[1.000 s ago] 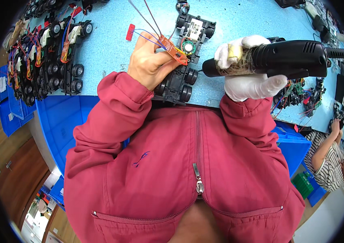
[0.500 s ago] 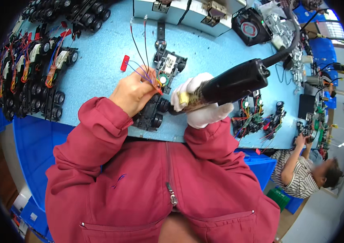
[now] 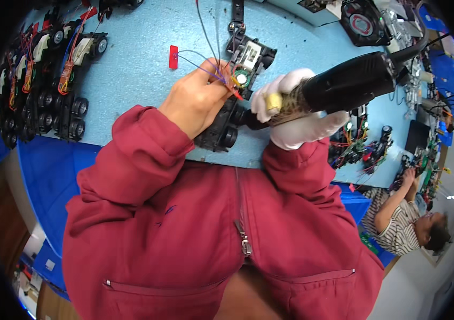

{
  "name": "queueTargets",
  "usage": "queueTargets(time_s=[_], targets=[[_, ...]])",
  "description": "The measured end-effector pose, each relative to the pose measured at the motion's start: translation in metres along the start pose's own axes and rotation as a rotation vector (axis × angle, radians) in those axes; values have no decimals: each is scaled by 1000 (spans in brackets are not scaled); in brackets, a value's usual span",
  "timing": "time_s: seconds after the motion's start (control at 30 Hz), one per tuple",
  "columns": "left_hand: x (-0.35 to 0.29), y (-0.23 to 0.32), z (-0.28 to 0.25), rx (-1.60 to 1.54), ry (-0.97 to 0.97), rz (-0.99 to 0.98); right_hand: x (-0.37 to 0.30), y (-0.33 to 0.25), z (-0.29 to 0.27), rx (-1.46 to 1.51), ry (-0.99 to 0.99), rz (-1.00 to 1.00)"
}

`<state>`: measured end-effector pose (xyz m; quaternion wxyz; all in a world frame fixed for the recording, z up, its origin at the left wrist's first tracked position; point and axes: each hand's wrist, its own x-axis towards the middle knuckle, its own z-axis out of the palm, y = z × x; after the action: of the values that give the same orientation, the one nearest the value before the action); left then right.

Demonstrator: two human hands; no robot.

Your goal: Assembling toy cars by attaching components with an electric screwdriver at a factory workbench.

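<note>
On the blue bench in front of me lies a black toy vehicle chassis (image 3: pixel 221 133) with wheels, a white block and a round green part. My bare left hand (image 3: pixel 195 101) is closed over its middle, pinching thin coloured wires (image 3: pixel 226 79). From those fingers a blue wire runs to a small red tag (image 3: pixel 173 57). My right hand (image 3: pixel 304 129), in a white glove, grips a black corded electric screwdriver (image 3: pixel 349 82). Its body slopes down leftward, its front end close beside the chassis wheels. The glove and tool hide the tip, so contact cannot be made out.
Several wired chassis (image 3: pixel 66 80) stand in rows at the left. More wired parts (image 3: pixel 352 141) lie right of my glove. A black fan (image 3: pixel 364 24) is at the far right. Blue bins (image 3: pixel 56 176) sit below the bench edge. A person in stripes (image 3: pixel 397 221) works at right.
The whole view has shifted, so bench items appear higher and the hands and chassis further right. Both hands keep their hold on the wires and the screwdriver.
</note>
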<state>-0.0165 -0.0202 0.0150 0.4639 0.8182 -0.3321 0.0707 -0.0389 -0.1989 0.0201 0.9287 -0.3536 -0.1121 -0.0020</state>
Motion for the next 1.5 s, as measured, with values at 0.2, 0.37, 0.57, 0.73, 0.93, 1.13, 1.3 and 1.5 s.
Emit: queueTargets(time_s=[0.2, 0.37, 0.57, 0.73, 0.93, 1.13, 1.3, 1.5], targets=[[-2, -2, 7, 55, 29, -90, -3, 4, 5, -61, 117, -35], [-3, -8, 7, 32, 58, -27, -6, 3, 9, -91, 207, -39], [7, -7, 0, 78, -39, 63, -8, 0, 7, -206, 248, -24], [17, -3, -9, 138, -164, 88, -8, -2, 4, -220, 246, -24], [18, -3, -7, 149, -199, 81, -10, -4, 12, -190, 297, 15], [16, -3, -7, 155, -228, 58, -11, -2, 8, -211, 364, -13], [12, 1, 6, 269, 35, 15, -12, -6, 7, -223, 344, -3], [-7, -8, 20, -515, 52, -668, 4, -22, -11, -160, 487, -248]])
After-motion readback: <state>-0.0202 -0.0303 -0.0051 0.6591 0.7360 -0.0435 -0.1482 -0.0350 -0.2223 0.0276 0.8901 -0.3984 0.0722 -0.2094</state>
